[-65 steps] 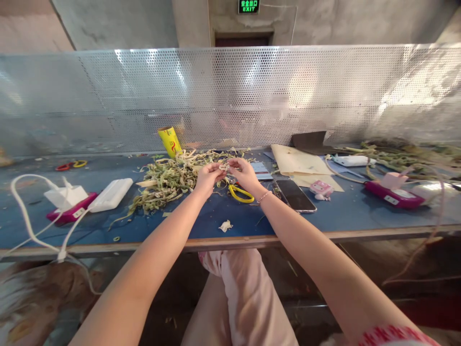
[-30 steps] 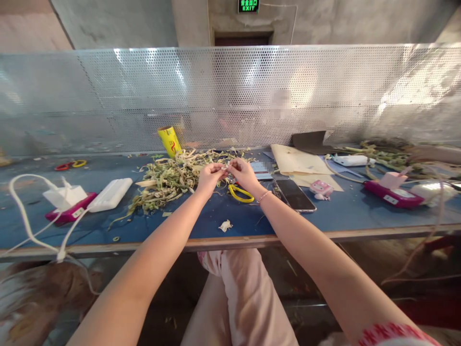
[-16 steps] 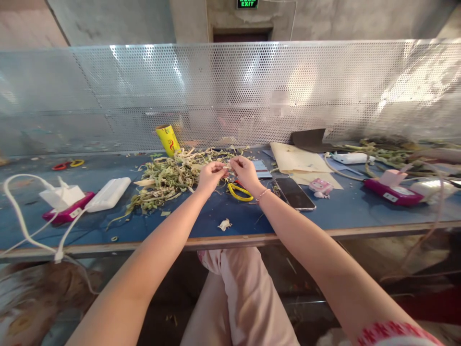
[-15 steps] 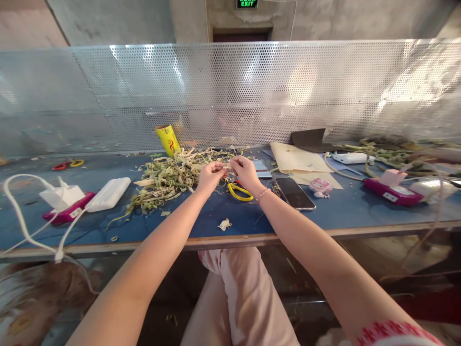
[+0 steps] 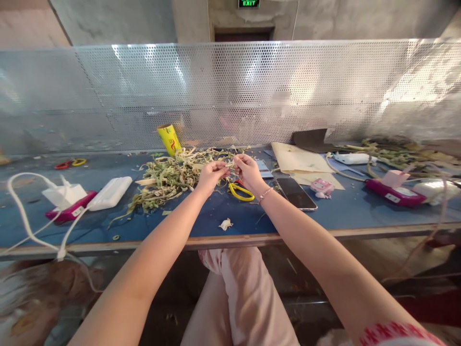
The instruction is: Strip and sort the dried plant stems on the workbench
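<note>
Blue worktop (image 5: 201, 226) with a worn wooden front edge, just above pale trousers (image 5: 248, 298). Near that edge, a crumpled white scrap (image 5: 225, 224) and, farther left, a small greenish ring (image 5: 114, 237). Next, at left, a white power bank (image 5: 110, 193) beside a magenta power strip (image 5: 74, 208) with a white charger (image 5: 65, 194); at right, a second magenta strip (image 5: 392, 193) with a pink plug (image 5: 395, 178). Nearer the middle, a dark-screened phone (image 5: 297, 193), a pink case (image 5: 321, 186) just past it, and yellow-handled scissors (image 5: 235, 195) close under the right hand (image 5: 248, 170).

Pinches with the left hand (image 5: 211, 177), thumb against fingertips; pinches likewise with the right hand. Holds between them a tiny pale piece (image 5: 230, 165), at the right end of the leaf pile (image 5: 165, 180); cannot tell its exact shape. Behind and left of these fingers, that loose leaf pile, dry and green-to-straw coloured. Beyond, a yellow tube (image 5: 169, 140), tilted, and to the right beige sheets (image 5: 300, 159) and dry stalks (image 5: 392, 149). Farther still, a perforated metal screen (image 5: 180, 96) across the full width, then a concrete wall (image 5: 324, 19) with a green EXIT sign (image 5: 248, 3).
</note>
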The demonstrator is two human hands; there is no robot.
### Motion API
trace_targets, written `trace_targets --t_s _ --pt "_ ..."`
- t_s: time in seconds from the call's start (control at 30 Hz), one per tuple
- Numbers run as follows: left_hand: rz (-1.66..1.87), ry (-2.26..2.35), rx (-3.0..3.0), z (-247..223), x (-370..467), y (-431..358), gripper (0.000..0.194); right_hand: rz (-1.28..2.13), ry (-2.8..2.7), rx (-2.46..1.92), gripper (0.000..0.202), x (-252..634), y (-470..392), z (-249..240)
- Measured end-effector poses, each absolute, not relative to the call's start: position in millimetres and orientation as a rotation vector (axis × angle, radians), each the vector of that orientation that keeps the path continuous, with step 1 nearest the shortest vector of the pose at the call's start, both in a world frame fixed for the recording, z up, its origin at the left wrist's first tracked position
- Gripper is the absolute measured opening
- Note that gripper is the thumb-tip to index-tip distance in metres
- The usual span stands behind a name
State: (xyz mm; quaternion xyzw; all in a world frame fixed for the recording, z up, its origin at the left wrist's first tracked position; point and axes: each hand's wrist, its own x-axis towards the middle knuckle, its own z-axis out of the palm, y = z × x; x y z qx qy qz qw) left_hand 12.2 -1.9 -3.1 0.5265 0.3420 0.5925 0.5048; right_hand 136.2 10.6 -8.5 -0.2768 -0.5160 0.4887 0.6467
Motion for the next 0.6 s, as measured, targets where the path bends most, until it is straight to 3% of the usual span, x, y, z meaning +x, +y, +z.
trace_targets --t_s 0.6 --pt "1.345 0.71 1.124 1.2 8.0 -3.5 0.017 1.039 -1.233 -0.65 0.026 136.0 14.0 -9.2"
